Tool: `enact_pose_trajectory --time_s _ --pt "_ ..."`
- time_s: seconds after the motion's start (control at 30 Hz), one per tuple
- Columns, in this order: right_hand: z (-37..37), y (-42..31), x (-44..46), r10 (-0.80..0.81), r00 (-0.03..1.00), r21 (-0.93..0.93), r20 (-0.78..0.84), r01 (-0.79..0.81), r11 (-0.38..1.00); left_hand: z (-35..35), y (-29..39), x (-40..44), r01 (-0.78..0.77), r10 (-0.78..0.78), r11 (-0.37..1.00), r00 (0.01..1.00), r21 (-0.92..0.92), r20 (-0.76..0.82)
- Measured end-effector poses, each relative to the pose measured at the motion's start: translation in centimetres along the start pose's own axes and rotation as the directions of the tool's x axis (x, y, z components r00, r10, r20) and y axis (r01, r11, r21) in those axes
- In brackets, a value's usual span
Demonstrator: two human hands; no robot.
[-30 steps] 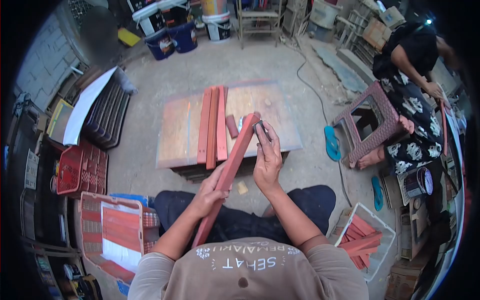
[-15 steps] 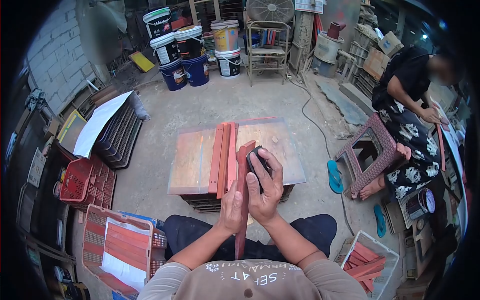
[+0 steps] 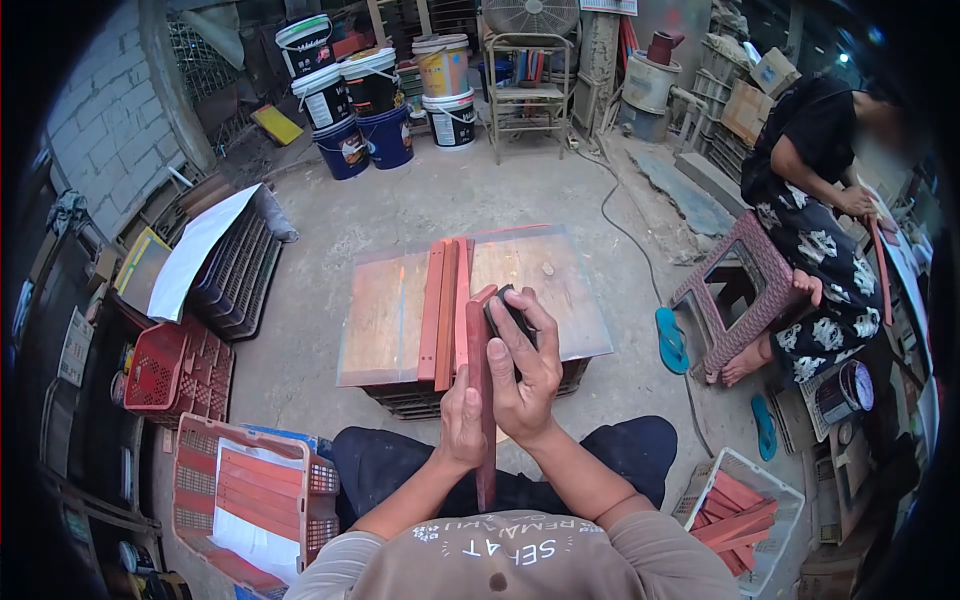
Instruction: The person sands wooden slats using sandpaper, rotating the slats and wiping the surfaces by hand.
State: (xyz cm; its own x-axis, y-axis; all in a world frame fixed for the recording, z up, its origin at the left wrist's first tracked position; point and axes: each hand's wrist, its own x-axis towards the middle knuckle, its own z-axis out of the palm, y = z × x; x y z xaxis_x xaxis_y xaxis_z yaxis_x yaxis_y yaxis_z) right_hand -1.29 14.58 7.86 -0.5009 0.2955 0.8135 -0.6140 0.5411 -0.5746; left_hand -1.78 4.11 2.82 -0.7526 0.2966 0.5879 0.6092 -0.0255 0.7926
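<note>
A long red wooden bar points away from my body, over my lap and the near edge of the low work board. My left hand is wrapped round its middle. In my right hand is a dark block, its face against the right side of the bar near the far end. Several red and brown strips lie side by side on the board, just beyond my left hand.
A crate of red strips stands at lower left, a bin of red pieces at lower right. A co-worker sits by a stool at right. Paint buckets and a cable lie beyond the board.
Compared with a second ago, the bar has turned from slanting to nearly straight ahead. Both hands have come closer together. Over the last half second the hands and bar have shifted only slightly.
</note>
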Motion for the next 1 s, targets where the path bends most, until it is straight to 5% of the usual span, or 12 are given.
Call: enact_pose_trajectory --time_s 0.13,0.37,0.47,0.57,0.63,0.73,0.8,0.93,1.0 --pt "0.2 -0.3 -2.0 -0.001 0.999 0.041 0.039 0.000 0.999 0.1 1.3 1.3 -0.032 0.033 0.999 0.999 0.030 -0.032" --pt "1.1 -1.1 -2.1 0.314 0.949 0.317 0.019 -0.304 0.898 0.9 -0.8 0.0 0.051 -0.050 0.989 0.999 0.140 -0.011" --pt "0.7 -0.1 -2.3 0.234 0.972 0.262 0.036 -0.235 0.936 0.8 -0.8 -0.1 -0.037 0.038 0.983 0.999 0.180 0.002" --pt "-0.5 0.3 -2.2 0.102 0.983 0.270 0.153 -0.141 0.952 -1.0 -0.8 -1.0 0.206 -0.209 0.978 0.974 0.038 0.089" --pt "-1.5 0.0 -2.6 -0.004 0.951 0.333 0.309 -0.104 0.937 -2.5 -0.4 -1.0 0.674 -0.649 0.668 0.735 -0.314 0.197" --pt "-1.5 -0.1 -4.5 -0.234 0.842 0.371 0.486 0.044 0.928 -6.4 -2.5 -2.5 0.910 -0.699 0.174 0.384 -0.378 0.604" --pt "-0.9 -0.2 -6.4 -0.299 0.770 0.445 0.563 0.022 0.895 -7.2 -2.6 -3.7 0.889 -0.607 -0.072 0.320 -0.452 0.727" --pt "-0.7 -0.4 -9.3 -0.353 0.708 0.419 0.611 0.089 0.904 -7.2 -2.9 -6.0 0.944 -0.776 0.180 0.308 -0.275 0.551" --pt "-1.0 -0.2 -10.0 -0.365 0.673 0.408 0.643 0.103 0.907 -6.8 -4.1 -6.1 0.905 -0.709 -0.162 0.170 -0.393 0.685"
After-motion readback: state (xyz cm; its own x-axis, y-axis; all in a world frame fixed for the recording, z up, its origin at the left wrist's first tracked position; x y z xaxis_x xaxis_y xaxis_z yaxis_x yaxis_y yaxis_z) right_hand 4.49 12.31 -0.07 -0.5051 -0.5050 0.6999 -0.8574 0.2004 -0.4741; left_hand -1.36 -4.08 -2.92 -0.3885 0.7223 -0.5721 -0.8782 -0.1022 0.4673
